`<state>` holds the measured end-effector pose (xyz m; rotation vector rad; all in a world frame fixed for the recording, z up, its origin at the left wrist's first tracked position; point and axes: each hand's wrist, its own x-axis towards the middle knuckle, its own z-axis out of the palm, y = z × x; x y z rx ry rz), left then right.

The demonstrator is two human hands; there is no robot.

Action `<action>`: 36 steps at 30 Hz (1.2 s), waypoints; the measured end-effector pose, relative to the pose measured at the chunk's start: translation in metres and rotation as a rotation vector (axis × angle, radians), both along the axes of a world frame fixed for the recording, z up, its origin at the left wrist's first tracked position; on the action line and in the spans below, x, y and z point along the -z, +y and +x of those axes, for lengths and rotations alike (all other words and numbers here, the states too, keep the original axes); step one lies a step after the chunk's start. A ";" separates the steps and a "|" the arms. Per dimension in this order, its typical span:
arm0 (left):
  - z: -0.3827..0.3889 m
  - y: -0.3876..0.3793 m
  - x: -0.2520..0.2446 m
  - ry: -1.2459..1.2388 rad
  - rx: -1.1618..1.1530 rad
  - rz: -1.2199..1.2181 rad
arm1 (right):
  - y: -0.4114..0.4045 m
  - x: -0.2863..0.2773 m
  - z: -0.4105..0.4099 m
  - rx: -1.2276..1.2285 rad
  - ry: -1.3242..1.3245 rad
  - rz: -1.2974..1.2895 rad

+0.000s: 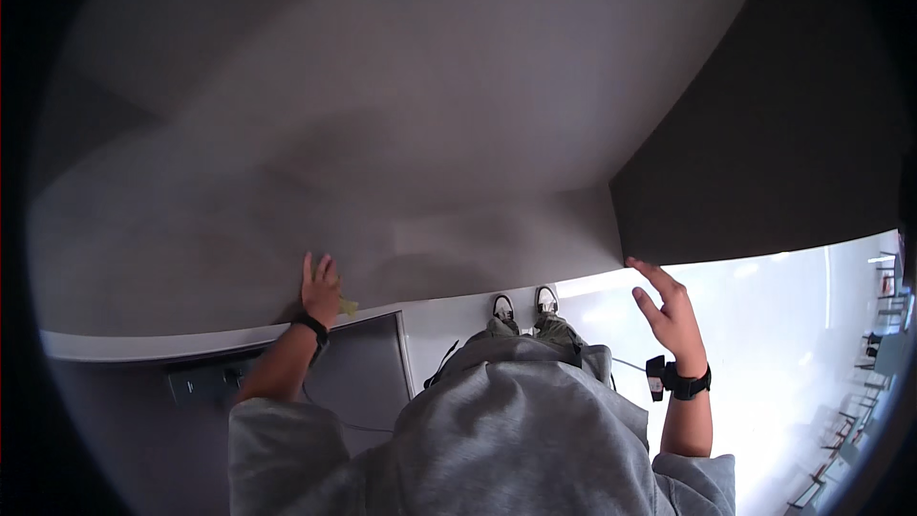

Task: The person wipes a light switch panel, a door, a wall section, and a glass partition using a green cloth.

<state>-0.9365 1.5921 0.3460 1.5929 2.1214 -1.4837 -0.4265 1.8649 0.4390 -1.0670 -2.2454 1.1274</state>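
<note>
My left hand (322, 295) lies spread against a large grey wall-like surface (444, 107). Under its palm and fingers is a yellow-green cloth (349, 307), of which only a small edge shows. My right hand (670, 315) is raised on the other side, thumb and fingers apart, holding nothing. Its fingertips come up to the lower corner where the grey surface meets a darker panel (759, 136); whether they touch it I cannot tell. Both wrists wear black bands, and a small black device (655, 378) sits on the right one.
A dark screen-like panel (365, 365) with a pale frame stands below my left arm, with a thin cable (365, 429) across it. My shoes (546, 299) are on a bright glossy floor (752, 330). Several tables and chairs (849, 430) line the far right.
</note>
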 end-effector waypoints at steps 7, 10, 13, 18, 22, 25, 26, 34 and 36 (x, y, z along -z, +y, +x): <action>-0.052 0.105 -0.060 0.288 -0.003 0.019 | 0.002 -0.004 0.002 0.025 0.010 0.025; -0.064 0.107 -0.044 0.310 0.037 0.023 | 0.002 -0.004 0.006 0.056 0.016 -0.012; -0.060 0.081 0.004 0.195 0.061 0.034 | 0.001 0.001 0.010 0.107 -0.011 -0.054; -0.038 0.005 0.073 -0.071 0.078 0.030 | 0.002 0.001 0.007 0.112 -0.001 -0.113; -0.034 0.024 0.060 -0.121 0.056 0.072 | 0.000 0.006 0.010 0.074 -0.054 -0.090; -0.046 0.058 0.038 -0.014 -0.015 0.160 | -0.001 0.007 0.009 0.051 -0.089 -0.069; -0.052 0.061 0.040 -0.023 -0.026 0.160 | -0.002 0.004 0.006 0.056 -0.089 -0.099; -0.005 0.019 0.091 0.042 -0.044 -0.126 | 0.007 0.041 0.023 0.105 0.157 -0.161; 0.018 0.015 0.090 0.017 -0.076 -0.156 | 0.007 0.042 0.023 0.111 0.237 -0.213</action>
